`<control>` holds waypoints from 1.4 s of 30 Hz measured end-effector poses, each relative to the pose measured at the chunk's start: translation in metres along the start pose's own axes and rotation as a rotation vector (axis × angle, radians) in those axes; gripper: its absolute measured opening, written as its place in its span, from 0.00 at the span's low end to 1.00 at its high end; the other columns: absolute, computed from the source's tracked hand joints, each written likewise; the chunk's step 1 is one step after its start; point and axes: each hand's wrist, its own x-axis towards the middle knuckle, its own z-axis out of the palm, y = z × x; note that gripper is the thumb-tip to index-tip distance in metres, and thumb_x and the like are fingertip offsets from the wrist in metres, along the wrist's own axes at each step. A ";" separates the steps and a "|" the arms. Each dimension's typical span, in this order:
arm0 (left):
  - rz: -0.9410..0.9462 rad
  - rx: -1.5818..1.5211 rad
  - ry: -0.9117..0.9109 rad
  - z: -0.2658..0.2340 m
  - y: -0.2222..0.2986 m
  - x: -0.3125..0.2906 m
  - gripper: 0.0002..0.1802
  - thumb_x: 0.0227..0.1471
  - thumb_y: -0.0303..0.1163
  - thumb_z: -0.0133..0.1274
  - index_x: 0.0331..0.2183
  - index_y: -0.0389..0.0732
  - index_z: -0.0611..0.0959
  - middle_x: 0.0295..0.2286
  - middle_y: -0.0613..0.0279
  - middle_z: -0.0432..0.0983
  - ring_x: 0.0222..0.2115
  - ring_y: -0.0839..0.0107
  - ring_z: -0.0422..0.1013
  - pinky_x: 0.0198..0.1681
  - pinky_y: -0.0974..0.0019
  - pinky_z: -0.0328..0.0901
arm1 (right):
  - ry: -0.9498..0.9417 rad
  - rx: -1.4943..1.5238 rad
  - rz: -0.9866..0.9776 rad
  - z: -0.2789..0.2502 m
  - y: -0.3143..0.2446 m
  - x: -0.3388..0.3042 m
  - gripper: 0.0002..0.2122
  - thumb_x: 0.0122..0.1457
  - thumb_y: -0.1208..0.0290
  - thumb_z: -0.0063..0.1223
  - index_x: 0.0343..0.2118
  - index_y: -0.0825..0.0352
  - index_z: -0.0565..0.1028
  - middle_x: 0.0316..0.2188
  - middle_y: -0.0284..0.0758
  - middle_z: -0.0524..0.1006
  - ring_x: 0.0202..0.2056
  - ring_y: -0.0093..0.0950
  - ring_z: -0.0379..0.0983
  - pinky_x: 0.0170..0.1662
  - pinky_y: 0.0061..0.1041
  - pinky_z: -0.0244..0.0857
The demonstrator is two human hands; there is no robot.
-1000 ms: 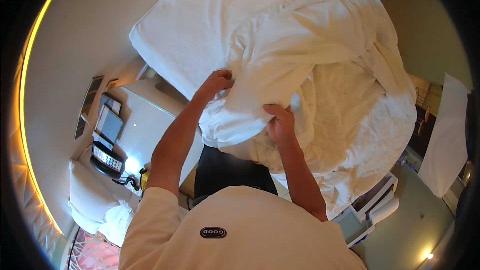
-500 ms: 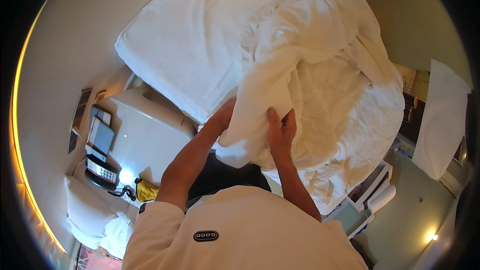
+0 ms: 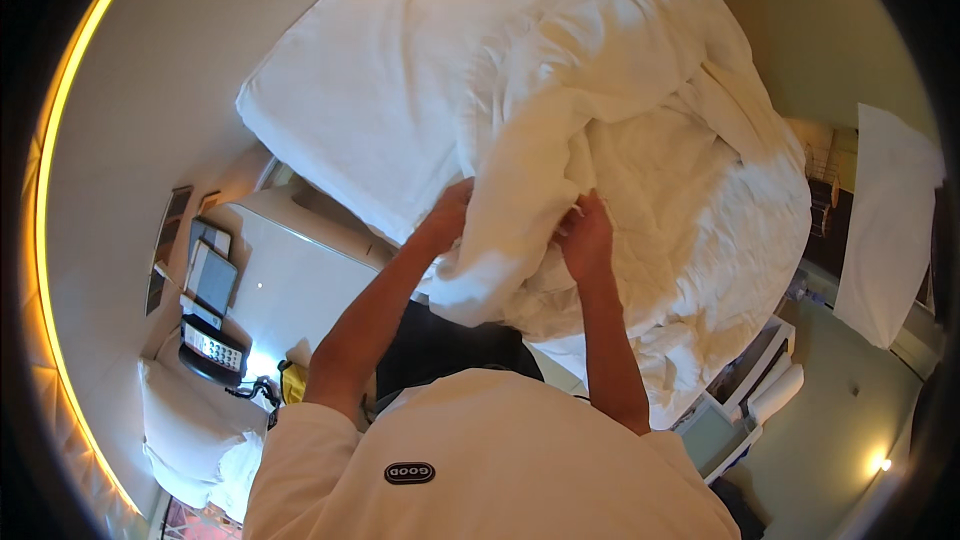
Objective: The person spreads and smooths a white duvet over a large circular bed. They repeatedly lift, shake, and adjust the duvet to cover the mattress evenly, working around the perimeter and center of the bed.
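Bunched bedding (image 3: pixel 530 165): lies on the near part of the bed, a thick white fold rising between the two hands; its lower end hangs in front of the person, presumably because the bulk overruns the bed's near edge.
Left hand (image 3: pixel 447 217): at the fold's left side, fingertips hidden by cloth; whether they grip cannot be told.
Right hand (image 3: pixel 588 238): at the fold's right side, fingers bent in against the cloth; a firm pinch cannot be confirmed.
Hand spacing: one on each flank, apparently to keep the loose fold contained from both sides.
Bed (image 3: pixel 350 60): pale surface lies smoother beyond the fold, upper left.
Table (image 3: pixel 290 265): left of the bed; carries a telephone (image 3: pixel 213 348), likely placed for reach from the bed.
Pillow (image 3: pixel 185 415): lower left, near the telephone.
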 end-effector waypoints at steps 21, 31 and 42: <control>-0.092 -0.042 0.487 -0.064 -0.006 -0.039 0.13 0.42 0.25 0.57 0.35 0.40 0.75 0.26 0.64 0.74 0.25 0.76 0.71 0.25 0.73 0.63 | -0.097 0.264 0.238 -0.033 0.001 0.036 0.13 0.51 0.74 0.48 0.39 0.73 0.73 0.34 0.43 0.77 0.33 0.35 0.75 0.39 0.33 0.72; -0.047 -0.108 0.545 -0.067 -0.004 -0.037 0.12 0.41 0.25 0.57 0.34 0.41 0.76 0.25 0.67 0.74 0.23 0.77 0.69 0.22 0.74 0.60 | -0.325 0.154 0.269 -0.017 -0.017 0.018 0.17 0.49 0.75 0.46 0.42 0.77 0.71 0.37 0.45 0.75 0.38 0.35 0.74 0.44 0.33 0.69; 0.174 0.031 0.325 -0.018 -0.027 0.005 0.06 0.48 0.25 0.53 0.32 0.37 0.77 0.28 0.61 0.77 0.27 0.73 0.73 0.30 0.69 0.69 | -0.202 0.311 0.141 0.041 -0.024 -0.011 0.16 0.52 0.68 0.44 0.41 0.73 0.72 0.36 0.41 0.75 0.35 0.32 0.74 0.41 0.29 0.69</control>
